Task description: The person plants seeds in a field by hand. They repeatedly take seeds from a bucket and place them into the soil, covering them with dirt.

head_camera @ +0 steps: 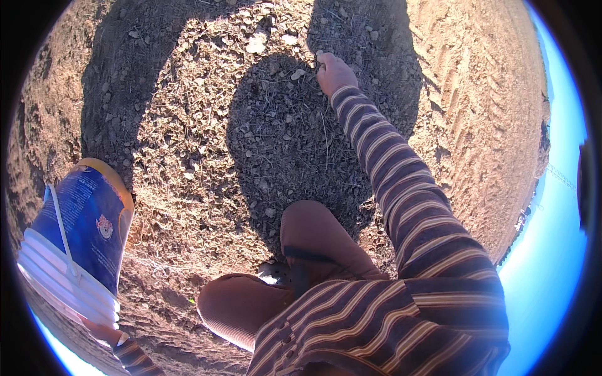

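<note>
My right hand (336, 74) reaches far forward over dry soil, its fingers bent downward. A small pale lump (319, 53) shows at its fingertips; whether they grip it I cannot tell. Another pale lump (297, 74) lies just left of that hand, in shadow. At the lower left my left hand (101, 331) holds the white rim of a blue plastic bucket (87, 216). The bucket is tipped on the ground, its mouth toward me and its yellow base pointing away. Its inside is hidden, and its white handle (61, 225) hangs across the side.
Dry leaf litter and clods (188, 141) cover the ground before me. Larger pale lumps (256, 43) lie farther ahead. Bare soil with tyre tracks (479, 103) stretches along the right. My bent knees (315, 230) are close in front, and shadows darken parts of the ground.
</note>
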`<state>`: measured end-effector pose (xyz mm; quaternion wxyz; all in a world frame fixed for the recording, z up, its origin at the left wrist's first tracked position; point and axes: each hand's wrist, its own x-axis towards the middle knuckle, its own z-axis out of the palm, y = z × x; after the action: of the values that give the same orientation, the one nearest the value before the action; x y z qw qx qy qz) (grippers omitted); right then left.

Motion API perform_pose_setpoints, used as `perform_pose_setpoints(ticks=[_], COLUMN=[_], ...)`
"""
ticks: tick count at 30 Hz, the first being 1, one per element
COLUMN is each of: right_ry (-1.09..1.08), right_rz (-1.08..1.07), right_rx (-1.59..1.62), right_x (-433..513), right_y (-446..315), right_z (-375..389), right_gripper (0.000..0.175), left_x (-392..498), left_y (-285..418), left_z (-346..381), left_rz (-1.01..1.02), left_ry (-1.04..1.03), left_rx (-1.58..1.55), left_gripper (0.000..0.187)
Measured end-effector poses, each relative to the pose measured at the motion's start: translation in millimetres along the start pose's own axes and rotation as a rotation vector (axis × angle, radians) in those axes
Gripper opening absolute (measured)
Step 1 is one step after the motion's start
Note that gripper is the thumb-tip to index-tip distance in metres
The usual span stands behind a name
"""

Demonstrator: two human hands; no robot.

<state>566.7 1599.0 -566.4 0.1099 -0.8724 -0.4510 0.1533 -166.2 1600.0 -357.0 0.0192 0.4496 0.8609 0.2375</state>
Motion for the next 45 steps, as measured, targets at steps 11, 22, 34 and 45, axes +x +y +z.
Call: perform_pose_setpoints(ticks=[11, 22, 34, 45], right_ry=[-0.311, -0.061, -0.353, -0.206], right_rz=[-0.483, 0.334, -0.405, 0.145], right_rx=[-0.341, 0.179, -0.204, 0.269], right_x=[-1, 44, 18, -26], right_y=[-23, 2, -20, -38], right_z=[12, 3, 13, 15], right_gripper=[0.021, 0.025, 0.022, 0.031], left_x=[6, 15, 11, 4], left_y=[27, 29, 20, 33], left_z=[51, 48, -12, 11], left_rz=[0.023, 0.023, 0.015, -0.097], left_ry=[-0.042, -0.044, -0.018, -0.150], left_rx=[-0.017, -0.021, -0.002, -0.378], left_gripper=[0.046, 0.045, 0.045, 0.045])
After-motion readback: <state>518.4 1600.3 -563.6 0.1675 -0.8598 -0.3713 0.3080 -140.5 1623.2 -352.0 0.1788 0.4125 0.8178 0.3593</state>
